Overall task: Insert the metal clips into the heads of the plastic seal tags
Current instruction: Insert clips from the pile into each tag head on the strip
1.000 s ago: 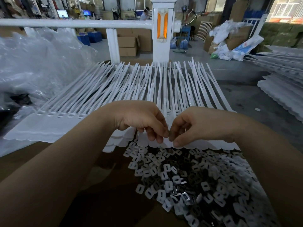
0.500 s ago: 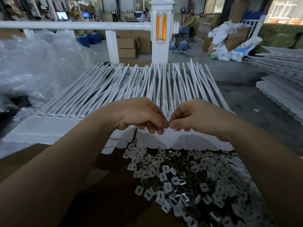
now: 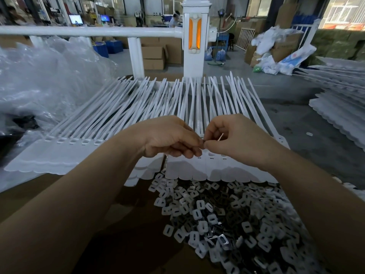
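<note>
Both bare forearms reach in from the lower corners of the frame and converge just above its centre. The left hand [image 3: 169,137] lies knuckles up, its fingers curled downward, fingertips pinched together at its right edge. The right hand [image 3: 235,137] mirrors it, fingers curled, thumb and forefinger pinched. The two sets of fingertips meet and touch.

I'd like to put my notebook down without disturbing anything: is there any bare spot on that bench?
Bare brown surface lies left of the clip pile, below the seal tags. Farther back it is crowded with tags, and both hands work there.
</note>
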The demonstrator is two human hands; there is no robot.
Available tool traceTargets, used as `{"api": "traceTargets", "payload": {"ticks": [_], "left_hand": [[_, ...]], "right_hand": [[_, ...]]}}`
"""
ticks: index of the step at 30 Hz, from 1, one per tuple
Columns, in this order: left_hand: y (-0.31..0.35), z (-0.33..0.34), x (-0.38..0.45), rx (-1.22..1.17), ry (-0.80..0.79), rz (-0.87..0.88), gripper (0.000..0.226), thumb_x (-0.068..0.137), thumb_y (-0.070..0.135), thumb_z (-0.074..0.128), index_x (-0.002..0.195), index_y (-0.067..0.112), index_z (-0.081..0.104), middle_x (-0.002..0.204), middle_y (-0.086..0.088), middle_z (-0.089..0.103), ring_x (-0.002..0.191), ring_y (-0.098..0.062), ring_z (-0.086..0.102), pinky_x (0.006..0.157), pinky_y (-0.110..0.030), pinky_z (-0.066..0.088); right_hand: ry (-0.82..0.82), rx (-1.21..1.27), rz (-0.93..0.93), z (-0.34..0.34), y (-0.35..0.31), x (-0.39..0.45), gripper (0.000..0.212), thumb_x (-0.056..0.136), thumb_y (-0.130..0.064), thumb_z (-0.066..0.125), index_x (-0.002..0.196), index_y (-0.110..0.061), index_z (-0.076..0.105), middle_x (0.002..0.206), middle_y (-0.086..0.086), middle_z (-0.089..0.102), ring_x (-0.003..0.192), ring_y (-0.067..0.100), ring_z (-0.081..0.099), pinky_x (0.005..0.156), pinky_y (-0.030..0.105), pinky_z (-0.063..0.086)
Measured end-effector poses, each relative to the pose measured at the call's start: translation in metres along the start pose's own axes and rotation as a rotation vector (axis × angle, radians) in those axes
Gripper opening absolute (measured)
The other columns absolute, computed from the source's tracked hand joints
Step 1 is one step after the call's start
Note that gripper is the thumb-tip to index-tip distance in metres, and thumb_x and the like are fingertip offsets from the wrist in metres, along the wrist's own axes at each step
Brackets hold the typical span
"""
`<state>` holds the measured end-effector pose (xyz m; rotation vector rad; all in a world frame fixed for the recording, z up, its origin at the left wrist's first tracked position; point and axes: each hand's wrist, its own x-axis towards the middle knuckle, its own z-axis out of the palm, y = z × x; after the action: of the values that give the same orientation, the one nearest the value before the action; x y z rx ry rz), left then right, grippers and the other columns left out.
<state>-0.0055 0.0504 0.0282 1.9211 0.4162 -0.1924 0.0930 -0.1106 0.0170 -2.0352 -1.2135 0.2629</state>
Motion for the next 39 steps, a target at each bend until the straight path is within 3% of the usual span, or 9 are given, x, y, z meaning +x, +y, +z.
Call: {"api": "traceTargets", "payload": {"ticks": [4,10,24,31,36,39], "left_hand": [[0.0018,-0.0014,-0.0020,-0.013,-0.028,0.026,0.011,0.089,0.017,0.066,0.095,0.011,0.074,0.091,-0.003,0.077,0.068,-0.004,0.066,0.060,-0.015,0.047],[0.0024,-0.0012,-0.0010,0.064,0.050,0.037,0.010,0.086,0.018,0.071,0.094,0.013,0.074,0.084,0.001,0.077,0.068,-0.004,0.067,0.058,-0.013,0.049],[0.0019,-0.0039,-0.0014,0.049,0.017,0.016,0.010,0.090,0.017,0.065,0.090,0.012,0.074,0.086,-0.003,0.077,0.067,-0.007,0.068,0.069,-0.025,0.045],[0.0028,-0.0039,-0.0004,0.074,0.068,0.050,0.012,0.089,0.025,0.066,0.089,0.016,0.074,0.084,0.000,0.076,0.066,-0.008,0.066,0.066,-0.025,0.046],[0.0000,-0.0019,0.0017,0.156,0.155,0.132,0.011,0.088,0.025,0.070,0.093,0.016,0.073,0.080,0.005,0.074,0.066,-0.003,0.065,0.062,-0.020,0.047],[-0.0012,0.0008,0.0036,0.218,0.175,0.164,0.010,0.089,0.026,0.069,0.090,0.017,0.073,0.077,0.006,0.073,0.066,-0.001,0.063,0.056,-0.012,0.045]], "right_hand": [[0.003,-0.035,-0.008,-0.0007,-0.0006,0.0004,0.010,0.077,-0.021,0.075,0.076,-0.028,0.068,0.072,-0.008,0.069,0.061,0.000,0.063,0.056,0.018,0.051],[0.013,0.065,0.050,-0.0035,0.0018,0.0014,0.013,0.080,-0.015,0.072,0.077,-0.027,0.066,0.073,-0.006,0.070,0.055,-0.001,0.059,0.046,0.009,0.041],[-0.005,-0.035,-0.052,-0.0024,0.0004,0.0008,0.015,0.076,-0.031,0.079,0.081,-0.035,0.065,0.075,-0.012,0.068,0.058,-0.003,0.060,0.051,0.011,0.045],[0.078,-0.028,0.008,-0.0030,0.0024,0.0021,0.008,0.082,-0.032,0.072,0.075,-0.029,0.070,0.073,-0.011,0.070,0.063,0.003,0.063,0.054,0.015,0.048],[0.008,0.027,0.068,-0.0023,0.0025,0.0004,0.007,0.083,-0.030,0.073,0.077,-0.027,0.072,0.071,-0.013,0.072,0.065,0.006,0.066,0.069,0.031,0.058],[-0.016,0.037,0.102,-0.0018,0.0037,0.0013,0.008,0.081,-0.032,0.075,0.077,-0.026,0.072,0.070,-0.009,0.072,0.062,0.003,0.065,0.069,0.031,0.056]]}}
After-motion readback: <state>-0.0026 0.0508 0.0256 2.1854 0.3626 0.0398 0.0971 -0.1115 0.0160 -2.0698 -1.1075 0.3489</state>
